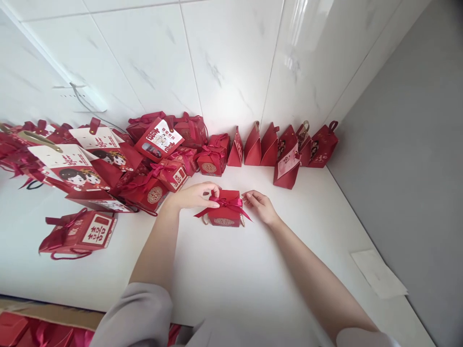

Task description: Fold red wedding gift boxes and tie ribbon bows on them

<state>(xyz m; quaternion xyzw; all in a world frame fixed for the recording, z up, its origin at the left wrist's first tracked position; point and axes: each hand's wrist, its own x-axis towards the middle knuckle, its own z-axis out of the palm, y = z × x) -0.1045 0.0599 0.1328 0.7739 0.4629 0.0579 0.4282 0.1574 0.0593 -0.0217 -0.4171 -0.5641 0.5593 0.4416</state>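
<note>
A small red gift box [224, 219] with a gold round emblem stands on the white table in front of me. Around its top runs a dark-red satin ribbon [228, 204] tied in a bow, its tails spreading to both sides. My left hand [198, 196] is at the bow's left side, thumb and fingers closed on the ribbon. At the right loop, the fingertips of my right hand [262, 205] are pinched together at the ribbon's edge. Cord handles [206, 219] show low at both sides of the box.
Several red boxes [211, 161] with bows crowd the left and back. A row of triangular red boxes [252, 148] stands along the tiled wall. Another bowed box [85, 233] lies at the left, a white paper [379, 273] at the right edge. An open carton [54, 313] sits below.
</note>
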